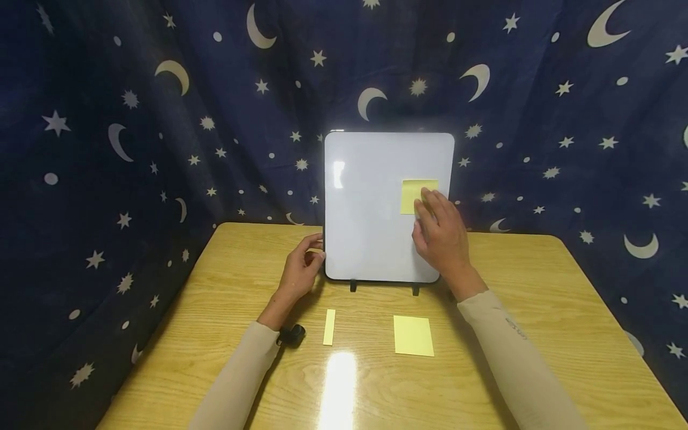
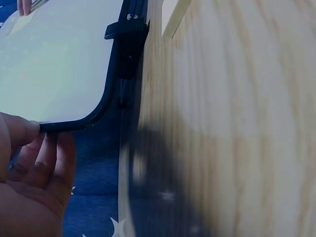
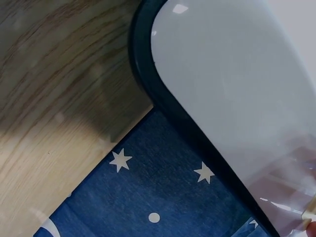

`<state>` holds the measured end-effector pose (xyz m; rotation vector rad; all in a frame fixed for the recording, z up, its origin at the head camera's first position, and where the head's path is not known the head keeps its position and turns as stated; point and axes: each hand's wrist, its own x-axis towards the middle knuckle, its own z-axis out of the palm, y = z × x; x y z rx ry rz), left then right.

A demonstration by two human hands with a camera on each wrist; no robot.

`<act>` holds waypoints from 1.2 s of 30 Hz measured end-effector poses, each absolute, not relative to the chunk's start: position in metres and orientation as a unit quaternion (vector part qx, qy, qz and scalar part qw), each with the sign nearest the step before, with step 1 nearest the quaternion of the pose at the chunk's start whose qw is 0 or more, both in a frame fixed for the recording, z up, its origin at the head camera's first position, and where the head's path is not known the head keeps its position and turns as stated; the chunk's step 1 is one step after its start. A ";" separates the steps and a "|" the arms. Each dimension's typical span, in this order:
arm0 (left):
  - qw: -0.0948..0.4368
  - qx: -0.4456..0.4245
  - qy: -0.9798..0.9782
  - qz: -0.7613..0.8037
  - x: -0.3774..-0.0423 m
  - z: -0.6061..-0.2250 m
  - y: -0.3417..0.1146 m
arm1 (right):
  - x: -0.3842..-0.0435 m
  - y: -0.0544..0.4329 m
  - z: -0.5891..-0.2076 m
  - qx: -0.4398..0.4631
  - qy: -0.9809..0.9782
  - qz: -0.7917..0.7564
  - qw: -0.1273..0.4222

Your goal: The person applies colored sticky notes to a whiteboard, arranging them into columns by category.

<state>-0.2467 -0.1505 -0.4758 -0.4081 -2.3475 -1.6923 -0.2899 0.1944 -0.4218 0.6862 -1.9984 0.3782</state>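
Observation:
A white dry-erase board with a black frame stands upright on two small black feet. My left hand grips its lower left edge; in the left wrist view the thumb lies on the front and the fingers are behind. A yellow sticky note is on the right side of the board. Over that note's right part, my right hand rests its slightly bent fingertips, with the thumb lower and apart. In the right wrist view only a bit of fingertip shows at the corner.
On the wooden table, in front of the board, lie a square yellow sticky pad and a narrow yellow strip. A dark blue curtain with moons and stars hangs behind and at both sides.

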 end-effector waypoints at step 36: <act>0.269 -0.229 -0.847 -0.397 -0.251 -0.433 -0.141 | -0.289 0.198 -0.423 0.294 -0.818 0.160 0.468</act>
